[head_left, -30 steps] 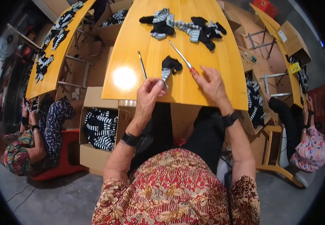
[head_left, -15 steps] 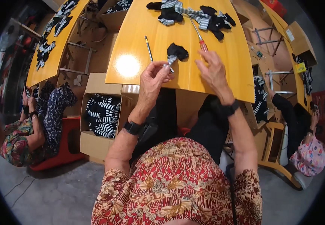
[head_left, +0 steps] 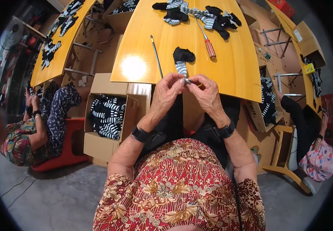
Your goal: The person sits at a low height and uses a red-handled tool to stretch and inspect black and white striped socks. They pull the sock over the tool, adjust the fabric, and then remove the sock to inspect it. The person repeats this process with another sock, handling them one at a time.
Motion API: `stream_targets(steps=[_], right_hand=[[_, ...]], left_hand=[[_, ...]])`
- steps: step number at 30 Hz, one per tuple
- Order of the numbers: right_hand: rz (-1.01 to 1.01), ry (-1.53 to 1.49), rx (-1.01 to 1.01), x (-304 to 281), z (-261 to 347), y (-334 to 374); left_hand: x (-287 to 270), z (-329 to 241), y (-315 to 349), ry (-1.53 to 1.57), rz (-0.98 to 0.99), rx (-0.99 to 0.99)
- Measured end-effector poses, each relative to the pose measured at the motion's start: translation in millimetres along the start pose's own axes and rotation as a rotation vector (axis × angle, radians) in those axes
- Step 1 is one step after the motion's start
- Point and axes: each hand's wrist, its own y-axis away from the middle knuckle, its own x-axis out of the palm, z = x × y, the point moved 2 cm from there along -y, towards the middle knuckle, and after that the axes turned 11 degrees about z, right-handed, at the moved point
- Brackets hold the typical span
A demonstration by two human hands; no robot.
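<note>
A small sock-like knitted piece (head_left: 181, 67) with grey and white stripes and a black end lies on the yellow table. Its striped near end is pinched at the table's edge between the fingertips of my left hand (head_left: 167, 92) and my right hand (head_left: 205, 94). Both hands are closed and nearly touch each other. Beyond my right hand lies a tool with a red handle (head_left: 210, 49) and a thin metal shaft. A slim dark rod (head_left: 156, 55) rests near my left hand.
More striped and black knitted pieces (head_left: 221, 24) are heaped at the table's far side. Below to the left stands a cardboard box (head_left: 101, 145) of striped pieces, and another box (head_left: 254, 114) is at the right. Two people sit at side tables.
My right hand has moved left and down, away from the red handle, and closed on the knitted piece beside my left hand. The striped part now stretches straighter toward me.
</note>
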Motion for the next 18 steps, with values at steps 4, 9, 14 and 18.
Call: stream_targets(steps=[4,9,14,18], right_hand=[[-0.046,-0.103,0.085,-23,-2,-10],[-0.116,-0.192,0.074,-70,21,-59],[-0.113,0.1,-0.298,-79,63,-65],[0.041,0.775,-0.692,-46,70,-41]], left_hand=[[5,-12,10,-0.096,0.041,-0.059],[6,-26,5,-0.078,0.022,-0.008],[0,-47,0,-0.093,-0.101,0.147],[-4,-53,3,-0.126,-0.147,0.256]])
